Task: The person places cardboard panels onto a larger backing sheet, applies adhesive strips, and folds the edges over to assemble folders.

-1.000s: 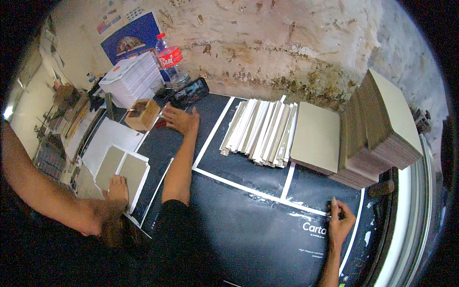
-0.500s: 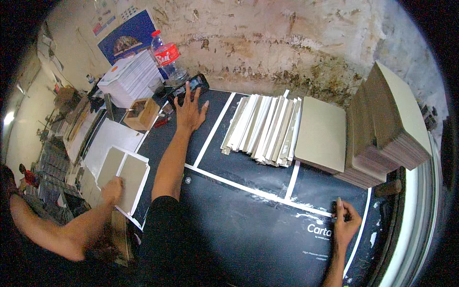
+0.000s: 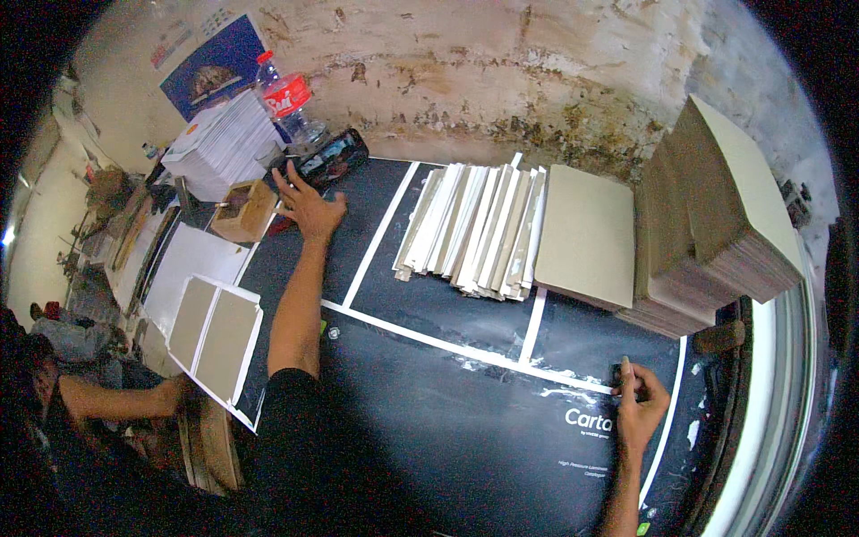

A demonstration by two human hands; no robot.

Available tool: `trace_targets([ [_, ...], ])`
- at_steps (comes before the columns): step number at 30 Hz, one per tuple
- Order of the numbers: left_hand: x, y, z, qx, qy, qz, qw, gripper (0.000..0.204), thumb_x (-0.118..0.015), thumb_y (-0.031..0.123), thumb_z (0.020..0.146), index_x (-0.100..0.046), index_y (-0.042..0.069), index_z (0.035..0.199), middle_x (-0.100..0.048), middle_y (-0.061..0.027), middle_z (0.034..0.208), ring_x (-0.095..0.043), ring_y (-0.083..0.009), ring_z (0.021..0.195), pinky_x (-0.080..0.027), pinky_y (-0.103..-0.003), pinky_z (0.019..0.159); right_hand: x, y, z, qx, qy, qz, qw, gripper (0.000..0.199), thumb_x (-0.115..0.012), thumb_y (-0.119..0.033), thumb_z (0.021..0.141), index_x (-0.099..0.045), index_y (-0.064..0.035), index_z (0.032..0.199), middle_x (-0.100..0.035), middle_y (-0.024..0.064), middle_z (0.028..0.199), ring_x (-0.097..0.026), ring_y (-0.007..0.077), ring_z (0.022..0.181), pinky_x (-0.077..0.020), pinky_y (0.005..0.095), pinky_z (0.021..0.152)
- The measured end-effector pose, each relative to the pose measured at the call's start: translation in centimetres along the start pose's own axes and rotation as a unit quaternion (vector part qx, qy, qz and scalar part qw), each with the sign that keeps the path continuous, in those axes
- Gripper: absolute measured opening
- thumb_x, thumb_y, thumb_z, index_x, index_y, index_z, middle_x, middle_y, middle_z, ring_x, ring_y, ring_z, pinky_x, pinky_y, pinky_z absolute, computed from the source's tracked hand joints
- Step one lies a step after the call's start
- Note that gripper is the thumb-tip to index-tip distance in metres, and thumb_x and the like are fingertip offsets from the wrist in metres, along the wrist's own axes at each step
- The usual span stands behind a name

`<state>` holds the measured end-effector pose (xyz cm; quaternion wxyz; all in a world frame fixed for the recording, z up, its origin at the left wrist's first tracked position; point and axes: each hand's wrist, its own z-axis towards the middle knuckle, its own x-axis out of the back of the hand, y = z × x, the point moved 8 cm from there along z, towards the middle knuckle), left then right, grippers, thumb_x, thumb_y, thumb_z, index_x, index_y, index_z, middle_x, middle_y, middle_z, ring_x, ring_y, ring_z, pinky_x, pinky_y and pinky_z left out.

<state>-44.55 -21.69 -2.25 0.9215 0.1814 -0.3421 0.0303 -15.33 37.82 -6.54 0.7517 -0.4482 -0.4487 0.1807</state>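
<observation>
My left hand (image 3: 309,213) reaches to the back left of the table, its fingers spread. It is beside a wooden block-like box (image 3: 243,211) and just in front of a black phone (image 3: 333,158) with a lit screen. Whether the fingertips touch a small dark item there cannot be made out. Toward the right edge, my right hand (image 3: 644,407) is closed in a pinch over the dark sheet (image 3: 429,385). A small dark thing shows at its fingertips, too little to name.
Cut white and grey board strips (image 3: 474,231) lie by a grey board stack (image 3: 586,234) and taller stacks (image 3: 743,206). A bottle (image 3: 291,98) and a paper pile (image 3: 224,143) stand behind. Another person's arm (image 3: 125,396) is near a two-panel board cover (image 3: 215,336).
My left hand has shifted from the phone toward the wooden box. My right hand keeps its pinch. The other person's hand has drawn back off the board cover, and the view has shifted slightly.
</observation>
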Motion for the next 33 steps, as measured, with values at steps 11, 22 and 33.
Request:
trace_targets([
  [11, -5.6, -5.3, 3.4, 0.032, -0.1, -0.026, 0.994, 0.127, -0.088, 0.029, 0.06, -0.011, 0.013, 0.16, -0.016, -0.024, 0.16, -0.047, -0.0516, 0.132, -0.03, -0.07, 0.109, -0.2, -0.9, -0.2, 0.021, 0.002, -0.008, 1.0, 0.018, -0.072, -0.015, 0.097, -0.074, 0.002, 0.091, -0.062, -0.0007, 0.067, -0.054, 0.0057, 0.059, -0.0399, 0.0227, 0.056],
  [22, -5.6, -5.7, 4.2, 0.022, -0.144, -0.023, 0.989, 0.12, -0.084, 0.022, 0.061, -0.016, 0.015, 0.16, -0.026, -0.0242, 0.149, -0.046, -0.0455, 0.132, -0.038, -0.066, 0.104, 0.1, -0.9, -0.1, -0.027, -0.011, -0.001, 1.0, 0.018, -0.075, -0.016, 0.093, -0.076, 0.0022, 0.091, -0.073, 0.0064, 0.078, -0.061, 0.0114, 0.069, -0.0492, 0.0276, 0.067],
  [33, -6.1, -6.7, 4.2, -0.003, -0.144, -0.037, 0.989, 0.12, -0.084, 0.024, 0.063, -0.015, 0.018, 0.161, -0.027, -0.0259, 0.15, -0.035, -0.0441, 0.141, -0.035, -0.068, 0.106, 0.0, -1.0, -0.3, 0.029, 0.008, -0.002, 1.0, 0.018, -0.073, -0.017, 0.096, -0.076, 0.0004, 0.092, -0.063, 0.0002, 0.065, -0.056, 0.0063, 0.059, -0.0409, 0.0224, 0.057],
])
